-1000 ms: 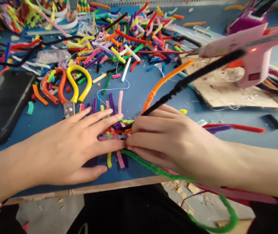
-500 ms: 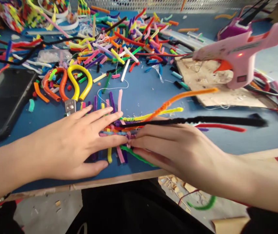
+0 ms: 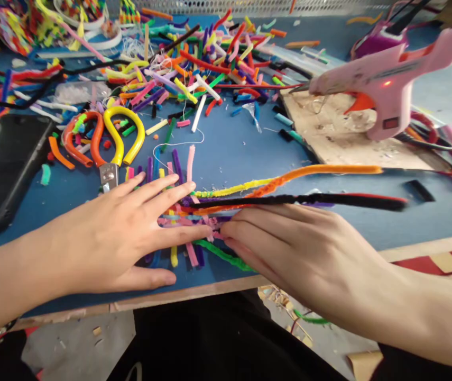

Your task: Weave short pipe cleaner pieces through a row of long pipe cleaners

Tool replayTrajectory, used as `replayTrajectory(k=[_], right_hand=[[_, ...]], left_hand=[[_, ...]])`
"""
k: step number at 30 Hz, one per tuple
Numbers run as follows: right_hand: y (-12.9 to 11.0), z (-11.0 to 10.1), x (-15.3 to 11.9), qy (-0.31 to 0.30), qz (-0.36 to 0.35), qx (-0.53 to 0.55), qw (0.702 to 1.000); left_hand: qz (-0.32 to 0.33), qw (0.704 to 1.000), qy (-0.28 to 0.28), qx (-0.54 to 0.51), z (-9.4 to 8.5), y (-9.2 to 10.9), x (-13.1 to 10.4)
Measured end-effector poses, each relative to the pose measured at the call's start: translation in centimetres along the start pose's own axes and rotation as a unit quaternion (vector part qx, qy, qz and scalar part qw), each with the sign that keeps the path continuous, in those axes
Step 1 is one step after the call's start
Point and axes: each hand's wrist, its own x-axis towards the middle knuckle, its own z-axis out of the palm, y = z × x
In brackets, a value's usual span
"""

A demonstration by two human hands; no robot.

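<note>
My left hand (image 3: 126,227) lies flat with its fingers spread, pressing on a woven strip of colored pipe cleaners (image 3: 191,254). Close to its index fingertip, my right hand (image 3: 289,248) pinches a pink pipe cleaner (image 3: 217,235) at the right side of the weave; the fingers hide most of that strand. Loose strands run out to the right: a yellow pipe cleaner (image 3: 236,188), an orange pipe cleaner (image 3: 329,169) and a black pipe cleaner (image 3: 352,199). A green pipe cleaner (image 3: 226,255) passes beneath my right hand.
Orange-and-yellow-handled scissors (image 3: 109,172) lie beyond my left hand, with a black phone (image 3: 11,164) further left. A pink glue gun (image 3: 392,79), its light lit, rests over a board (image 3: 337,124). Cut pipe cleaner pieces (image 3: 210,58) are heaped at the back.
My right hand has shifted slightly right and down, drawing a little away from the left fingertip. The orange strand has swung lower and farther right. My left hand stays pressed on the weave.
</note>
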Motion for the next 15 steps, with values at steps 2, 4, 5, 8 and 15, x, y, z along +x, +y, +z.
replayTrajectory(k=[2,4,5,8,15], right_hand=[[-0.06,-0.07,-0.04,-0.018,-0.012,0.01,1.0],[-0.27,-0.06,-0.11,-0.043,-0.002,0.034,0.998],[-0.39,-0.02,-0.15,-0.056,0.013,0.049,0.997],[-0.68,0.18,-0.21,-0.063,0.065,0.074,0.993],[-0.48,-0.15,0.2,-0.021,0.035,0.063,0.997]], left_hand=[[0.003,1.0,0.0,-0.002,0.0,0.08,0.03],[-0.001,1.0,0.005,0.0,0.03,0.2,0.04],[-0.005,1.0,0.007,0.0,0.06,0.25,0.04],[-0.013,1.0,0.009,0.001,0.11,0.35,0.08],[-0.016,1.0,-0.001,0.005,-0.05,0.48,0.17]])
